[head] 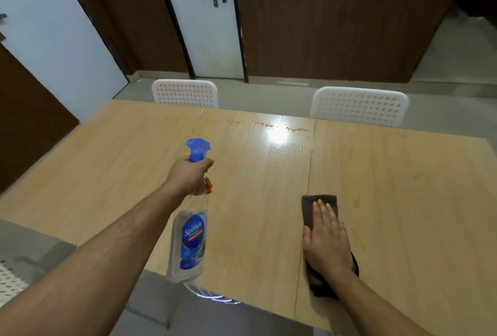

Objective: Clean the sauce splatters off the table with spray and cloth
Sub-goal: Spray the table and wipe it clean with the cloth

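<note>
The sauce splatters (279, 127) lie in a thin orange-brown broken line near the far edge of the wooden table (403, 188), just left of the seam between its two panels and partly washed out by a bright glare. They look wet and shallow, so they should lift with moisture and a firm wipe rather than scraping. The spray bottle (191, 228) hangs in the air above the near-left part of the table, its blue nozzle aimed toward the far edge; the left hand (189, 175) has its fingers wrapped tight around the neck just under the trigger head, which is the sensible place to hold it, since the clear plastic body is smooth and looks only partly filled, hence fairly light but apt to swing. The dark brown cloth (318, 201) lies folded flat near the near edge, right of the seam, well apart from the splatters. It looks soft and limp and would bunch if pinched at a corner, so pressing it flat suits it better. The right hand (326, 239) rests on top of it, palm down, fingers straight and close together. Beyond the far edge stand two white perforated chairs (359, 106).
</note>
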